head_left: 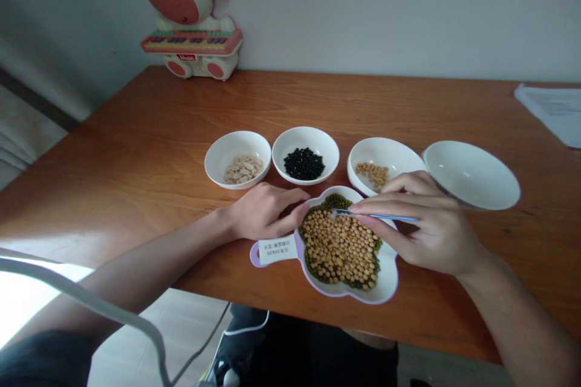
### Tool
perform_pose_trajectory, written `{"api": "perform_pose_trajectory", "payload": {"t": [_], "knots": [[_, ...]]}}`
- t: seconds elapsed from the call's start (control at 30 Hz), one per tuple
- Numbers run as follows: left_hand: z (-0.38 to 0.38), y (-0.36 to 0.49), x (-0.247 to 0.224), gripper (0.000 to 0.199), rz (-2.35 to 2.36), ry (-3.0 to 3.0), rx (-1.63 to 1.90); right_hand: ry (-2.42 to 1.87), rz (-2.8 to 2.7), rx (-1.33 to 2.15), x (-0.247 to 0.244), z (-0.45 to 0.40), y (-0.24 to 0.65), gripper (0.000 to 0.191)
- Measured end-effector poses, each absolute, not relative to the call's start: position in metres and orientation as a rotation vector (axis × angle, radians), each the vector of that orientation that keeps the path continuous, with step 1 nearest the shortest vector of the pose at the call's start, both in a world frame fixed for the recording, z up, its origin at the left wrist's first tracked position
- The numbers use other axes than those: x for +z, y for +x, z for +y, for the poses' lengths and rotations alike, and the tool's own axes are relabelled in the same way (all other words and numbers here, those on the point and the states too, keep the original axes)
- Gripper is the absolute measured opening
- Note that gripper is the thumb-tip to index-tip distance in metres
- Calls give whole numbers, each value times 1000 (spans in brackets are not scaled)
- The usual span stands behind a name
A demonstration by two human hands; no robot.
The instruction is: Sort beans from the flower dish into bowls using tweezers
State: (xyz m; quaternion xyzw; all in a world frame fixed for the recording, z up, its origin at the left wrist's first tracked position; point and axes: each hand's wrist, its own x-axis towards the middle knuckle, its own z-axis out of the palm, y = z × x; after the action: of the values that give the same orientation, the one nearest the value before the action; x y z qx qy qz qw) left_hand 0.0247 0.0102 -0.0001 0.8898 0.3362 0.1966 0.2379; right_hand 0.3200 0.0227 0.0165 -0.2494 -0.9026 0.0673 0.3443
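A white flower-shaped dish (385, 278) with a lilac rim and a labelled handle holds yellow beans (338, 248) over small green beans (338, 201). My left hand (270, 211) rests beside it, thumb and forefinger at its left rim. Over the dish's right side, my right hand (422, 224) is closed on blue tweezers (385, 216), whose tips touch the beans near the top. Behind are white bowls: one with pale flat seeds (244, 169), one with black beans (304, 164), one with a few yellow beans (372, 175), partly behind my right hand.
An empty white bowl (472, 172) stands at the right end of the row. A cow-shaped toy keyboard (193, 42) is at the back left of the wooden table (385, 103). Papers (554, 112) lie at the back right. A grey cable (91, 299) crosses the lower left.
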Motion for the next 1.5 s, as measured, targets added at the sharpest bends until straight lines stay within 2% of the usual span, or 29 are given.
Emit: {"api": "perform_pose_trajectory", "payload": {"t": [0.23,1.07,1.5], "knots": [[10,24,-1,32,908,2440,553,-649,-2341,179,17,22,316,18],[10,25,1,32,925,2438,534,-678,-2290,232,18,23,324,28],[10,25,1,34,919,2417,535,-642,-2331,197,16,22,315,21]]}}
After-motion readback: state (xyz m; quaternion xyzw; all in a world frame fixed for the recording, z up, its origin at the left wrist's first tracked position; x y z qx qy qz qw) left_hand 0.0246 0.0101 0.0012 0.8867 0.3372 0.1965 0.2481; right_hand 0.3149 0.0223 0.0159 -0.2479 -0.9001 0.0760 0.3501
